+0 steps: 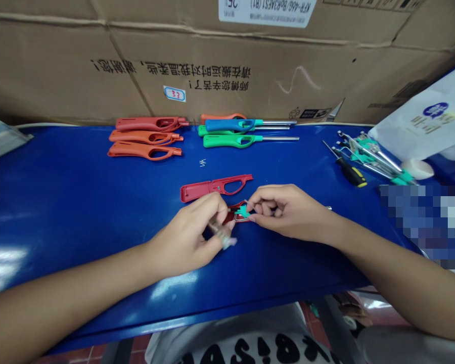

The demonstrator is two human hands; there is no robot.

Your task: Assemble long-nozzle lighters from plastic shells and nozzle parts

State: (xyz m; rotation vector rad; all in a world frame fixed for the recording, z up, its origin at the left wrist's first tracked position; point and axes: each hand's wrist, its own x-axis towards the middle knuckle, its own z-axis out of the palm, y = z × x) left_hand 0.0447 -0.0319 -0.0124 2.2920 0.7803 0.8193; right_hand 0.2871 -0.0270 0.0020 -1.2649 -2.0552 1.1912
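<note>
Both my hands meet at the middle of the blue table [79,202]. My left hand [191,235] is closed around a small clear part, its fingertips at a red lighter shell half [235,213] lying under both hands. My right hand [284,210] pinches a small teal plastic piece [243,211] against that shell. A second red shell half [216,187] lies flat just beyond my fingers.
Three orange lighter shells [146,136] lie at the back left; finished green, blue and orange lighters [242,132] with metal tubes sit beside them. A screwdriver [347,169], a heap of metal tube parts [371,156] and a white bag [428,121] are at right. Cardboard boxes [212,60] wall the back.
</note>
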